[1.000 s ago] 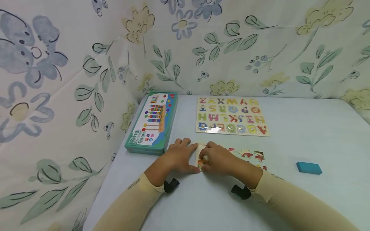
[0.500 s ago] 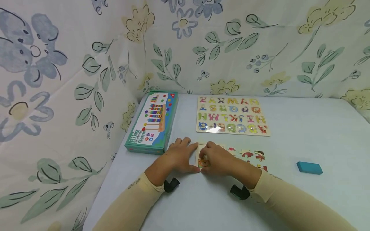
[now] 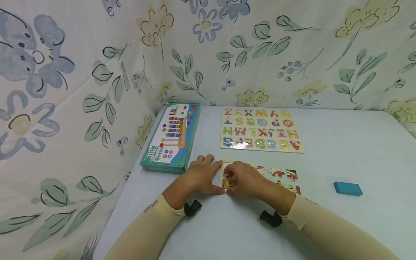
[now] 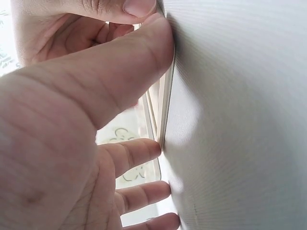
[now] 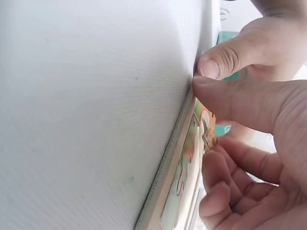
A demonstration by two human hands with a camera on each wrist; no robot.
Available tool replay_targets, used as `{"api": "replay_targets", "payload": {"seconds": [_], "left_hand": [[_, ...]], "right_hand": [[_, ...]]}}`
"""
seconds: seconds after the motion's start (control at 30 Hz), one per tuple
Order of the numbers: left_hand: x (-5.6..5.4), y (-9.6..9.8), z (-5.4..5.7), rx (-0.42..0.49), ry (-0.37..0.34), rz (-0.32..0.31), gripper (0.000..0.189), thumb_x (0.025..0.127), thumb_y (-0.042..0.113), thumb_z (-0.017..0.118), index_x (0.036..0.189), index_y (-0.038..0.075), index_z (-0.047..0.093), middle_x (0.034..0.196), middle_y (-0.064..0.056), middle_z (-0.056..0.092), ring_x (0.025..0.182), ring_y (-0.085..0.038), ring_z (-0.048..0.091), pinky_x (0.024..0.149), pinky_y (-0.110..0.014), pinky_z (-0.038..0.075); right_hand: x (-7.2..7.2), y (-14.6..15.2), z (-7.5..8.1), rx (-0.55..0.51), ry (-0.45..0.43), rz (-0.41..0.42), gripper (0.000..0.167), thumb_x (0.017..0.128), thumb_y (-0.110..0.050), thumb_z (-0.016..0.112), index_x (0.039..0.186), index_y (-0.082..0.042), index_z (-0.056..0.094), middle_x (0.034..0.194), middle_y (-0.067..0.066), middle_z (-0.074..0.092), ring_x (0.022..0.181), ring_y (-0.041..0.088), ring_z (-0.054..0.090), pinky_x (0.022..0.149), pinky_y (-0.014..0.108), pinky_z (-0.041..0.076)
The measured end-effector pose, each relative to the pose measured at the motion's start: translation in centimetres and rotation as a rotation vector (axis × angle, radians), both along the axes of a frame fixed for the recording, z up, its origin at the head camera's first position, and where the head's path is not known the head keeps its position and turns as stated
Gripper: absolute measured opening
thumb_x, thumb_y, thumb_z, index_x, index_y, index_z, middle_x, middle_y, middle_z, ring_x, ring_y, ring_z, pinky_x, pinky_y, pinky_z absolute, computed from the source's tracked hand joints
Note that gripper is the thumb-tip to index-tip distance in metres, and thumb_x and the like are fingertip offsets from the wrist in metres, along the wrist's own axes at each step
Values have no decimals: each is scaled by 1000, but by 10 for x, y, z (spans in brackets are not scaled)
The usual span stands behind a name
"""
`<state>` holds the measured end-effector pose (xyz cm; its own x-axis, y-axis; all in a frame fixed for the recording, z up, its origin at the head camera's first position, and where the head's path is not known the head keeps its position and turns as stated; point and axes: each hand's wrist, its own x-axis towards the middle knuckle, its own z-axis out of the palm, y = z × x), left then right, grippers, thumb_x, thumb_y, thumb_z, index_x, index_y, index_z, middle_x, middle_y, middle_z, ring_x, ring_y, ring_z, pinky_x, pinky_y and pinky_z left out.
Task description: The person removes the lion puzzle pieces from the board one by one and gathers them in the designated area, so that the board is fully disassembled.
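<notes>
A small jigsaw puzzle tray with a pale wooden rim (image 3: 225, 165) lies on the table, partly hidden by the hands. My left hand (image 3: 203, 177) spreads along its left edge, the thumb at the near corner and the index fingertip by the far one. Over the tray my right hand (image 3: 245, 181) is bent, pinching a jigsaw piece (image 5: 207, 125) with an orange picture between thumb and fingers. That piece sits at the tray's near-left corner; whether it lies flat is unclear. In the right wrist view both thumbs are close together at the corner. Loose jigsaw pieces (image 3: 277, 173) lie to the right, partly behind the right forearm.
Behind the tray lies a wooden alphabet board (image 3: 261, 130) with coloured letters. A green boxed ring game (image 3: 172, 139) stands to the left, near the left hand. Far right on the white table (image 3: 325, 227) is a teal block (image 3: 347, 188). Floral cloth hangs behind and left.
The right fingers have shifted slightly over the near-left corner, so more of the orange picture shows. My left hand stays put at the tray's edge.
</notes>
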<state>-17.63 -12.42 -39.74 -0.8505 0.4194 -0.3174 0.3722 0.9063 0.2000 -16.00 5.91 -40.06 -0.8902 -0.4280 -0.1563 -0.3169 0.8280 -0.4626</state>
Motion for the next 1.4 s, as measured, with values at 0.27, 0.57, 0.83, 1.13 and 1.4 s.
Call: {"api": "replay_targets", "payload": {"seconds": [0.27, 0.57, 0.83, 1.13, 1.4], "left_hand": [[0, 3, -1, -4, -7, -5, 100, 77, 66, 79, 159, 26, 38, 160, -7, 35, 140, -31, 36, 115, -53, 37], [1, 5, 0, -8, -7, -11, 99, 79, 66, 78, 160, 26, 37, 160, -7, 35, 139, -31, 36, 114, -52, 37], [1, 4, 0, -11, 8, -1, 99, 79, 66, 78, 160, 26, 37, 160, -8, 35, 139, -31, 36, 114, -51, 37], [2, 2, 1, -10, 11, 4, 98, 80, 66, 77, 160, 24, 37, 160, -9, 34, 140, -33, 35, 114, -52, 37], [2, 1, -1, 9, 16, -12, 98, 81, 65, 77, 160, 24, 37, 161, -10, 33, 142, -35, 34, 114, -54, 36]], "right_hand": [[0, 8, -2, -97, -14, -10, 22, 84, -18, 86, 102, -19, 73, 92, -6, 62, 81, 12, 56, 74, 28, 50], [-2, 34, 7, -215, -36, -14, 16, 90, -17, 80, 103, -17, 70, 85, -10, 66, 79, 10, 60, 75, 26, 53], [2, 83, 19, -197, -118, -97, 15, 88, -17, 82, 97, -16, 70, 87, -2, 66, 75, 14, 65, 65, 27, 54], [31, 101, 8, -141, -167, -66, 18, 81, -18, 87, 91, -20, 73, 84, -7, 64, 78, 11, 59, 67, 23, 51], [43, 96, 2, -76, -108, -99, 16, 81, -13, 86, 93, -19, 77, 82, -12, 66, 79, 9, 58, 70, 23, 52]]}}
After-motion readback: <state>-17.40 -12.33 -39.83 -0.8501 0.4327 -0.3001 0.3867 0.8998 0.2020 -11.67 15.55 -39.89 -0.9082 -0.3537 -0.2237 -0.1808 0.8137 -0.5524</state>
